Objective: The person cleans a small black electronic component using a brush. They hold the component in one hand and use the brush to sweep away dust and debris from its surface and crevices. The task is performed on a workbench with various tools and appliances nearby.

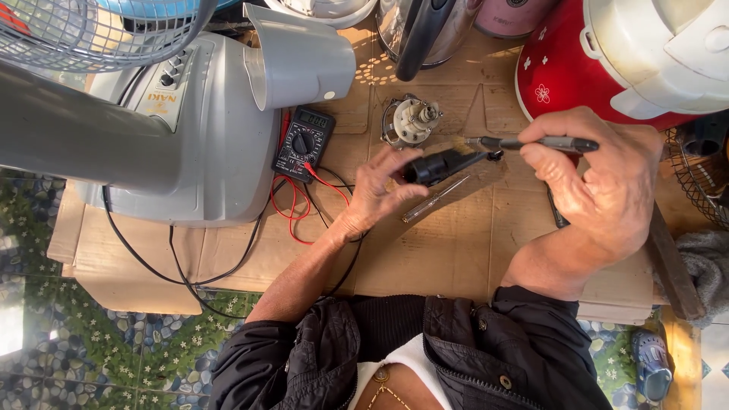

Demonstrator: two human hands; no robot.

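Note:
My left hand (377,190) grips a small black part (440,165) over a sheet of cardboard (448,250). My right hand (600,178) holds a thin dark tool (531,143) like a brush or probe, its tip touching the black part's end. Just beyond them sits a small round metal motor (411,121). A black multimeter (303,143) with red and black leads (292,205) lies to the left. A slim screwdriver-like tool (434,200) rests on the cardboard under my hands.
A grey fan body (190,129) with a wire guard (91,30) fills the left. A red and white rice cooker (630,61), a steel kettle (421,30) and a pink pot (512,15) stand at the back. Patterned floor (91,334) below; wire basket (702,182) at right.

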